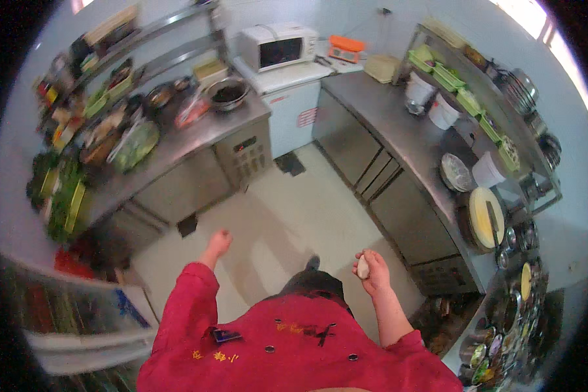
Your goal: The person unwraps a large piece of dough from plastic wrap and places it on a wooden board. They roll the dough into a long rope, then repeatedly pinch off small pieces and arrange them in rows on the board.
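Observation:
My right hand [375, 272], low and right of the middle in the head view, is closed around a small pale oval item [363, 267]; its kind is not clear. On the left, my left hand [220, 242] hangs over the tiled floor with its fingers curled, and nothing shows in it. Both hands are held apart in front of my red jacket [299, 338], away from the counters. A round cutting board [485, 215] with a cleaver [493, 223] on it lies on the right counter.
A steel counter [191, 152] at left bears a metal bowl [227, 93] and bagged vegetables [136, 145]. A microwave [279, 46] stands on a white chest [294, 112] at the back. White buckets [443, 111] and green trays [448, 77] line the right counter [372, 98] and its shelf.

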{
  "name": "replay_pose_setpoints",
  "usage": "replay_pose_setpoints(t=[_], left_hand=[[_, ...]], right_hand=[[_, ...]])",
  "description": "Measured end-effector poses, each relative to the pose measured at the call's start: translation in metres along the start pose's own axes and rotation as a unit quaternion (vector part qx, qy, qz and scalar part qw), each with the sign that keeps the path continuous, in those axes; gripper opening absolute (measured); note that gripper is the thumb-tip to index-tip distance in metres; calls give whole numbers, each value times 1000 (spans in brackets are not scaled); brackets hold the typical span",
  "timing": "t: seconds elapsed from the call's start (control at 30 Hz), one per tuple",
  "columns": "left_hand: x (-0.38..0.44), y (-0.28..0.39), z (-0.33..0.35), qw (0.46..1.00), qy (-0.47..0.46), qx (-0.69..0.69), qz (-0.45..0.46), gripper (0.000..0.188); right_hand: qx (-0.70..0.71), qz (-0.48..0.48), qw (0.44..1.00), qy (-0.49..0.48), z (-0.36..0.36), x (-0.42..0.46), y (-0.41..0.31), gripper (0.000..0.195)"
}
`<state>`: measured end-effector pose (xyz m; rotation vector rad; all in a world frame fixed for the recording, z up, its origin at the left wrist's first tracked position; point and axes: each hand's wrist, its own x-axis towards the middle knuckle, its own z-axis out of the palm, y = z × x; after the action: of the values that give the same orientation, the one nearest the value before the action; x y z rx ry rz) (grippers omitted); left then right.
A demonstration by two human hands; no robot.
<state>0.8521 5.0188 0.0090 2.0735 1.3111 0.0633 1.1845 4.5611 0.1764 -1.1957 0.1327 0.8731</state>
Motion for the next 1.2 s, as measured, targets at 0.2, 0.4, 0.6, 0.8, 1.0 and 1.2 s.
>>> replay_pose_setpoints(t=[0.2, 0.4, 0.6, 0.8, 1.0, 1.2], left_hand=[[211, 274, -43, 973, 18, -179, 144, 41], [244, 335, -33, 961, -221, -122, 109, 42], [363, 253, -8, 974, -114, -196, -24, 42], [552, 338, 4, 968, -126, -216, 25, 42], [717, 436, -14, 965, -157, -190, 88, 44], [778, 459, -3, 973, -124, -194, 9, 44]], right_hand=[[10, 22, 1000, 17, -8, 225, -41, 27], [-249, 30, 968, -23, 115, 420, -141, 34], [-411, -40, 902, -128, 269, 578, -269, 45], [-423, -80, 897, -97, 323, 741, -366, 63], [-505, -189, 838, 79, 379, 943, -502, 66], [-554, -340, 751, 115, 396, 1209, -639, 53]])
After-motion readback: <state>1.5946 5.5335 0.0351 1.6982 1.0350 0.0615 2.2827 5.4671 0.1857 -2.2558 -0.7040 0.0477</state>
